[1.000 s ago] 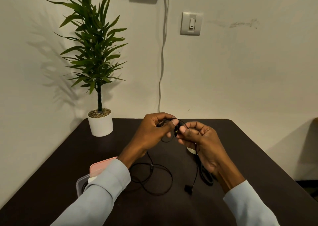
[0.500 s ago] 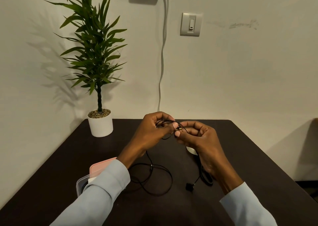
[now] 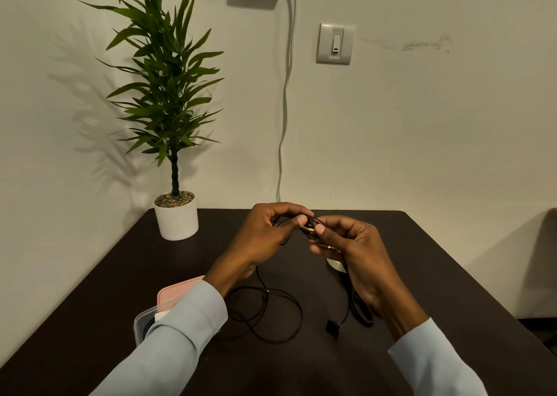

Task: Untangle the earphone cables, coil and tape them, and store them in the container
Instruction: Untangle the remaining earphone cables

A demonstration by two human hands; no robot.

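Note:
Both hands are raised over the middle of the dark table (image 3: 120, 275) and meet at a tangle of black earphone cable (image 3: 280, 314). My left hand (image 3: 265, 238) pinches cable loops between thumb and fingers. My right hand (image 3: 355, 244) pinches the gold-tipped plug end against them. From the hands the cable hangs down to the table, forming loose loops below my left wrist and a bundle beside my right wrist, with a small black piece (image 3: 331, 326) lying between. A clear container with a pink lid (image 3: 174, 296) sits at the left, partly hidden by my left sleeve.
A potted green plant in a white pot (image 3: 176, 217) stands at the table's back left corner. A white round object (image 3: 336, 264), probably a tape roll, shows below my right hand. A wall switch and a white cable are on the wall behind.
The hands have stayed together at the cable and the fingers have shifted slightly; the gold plug tip now shows between them. The cable on the table lies as before.

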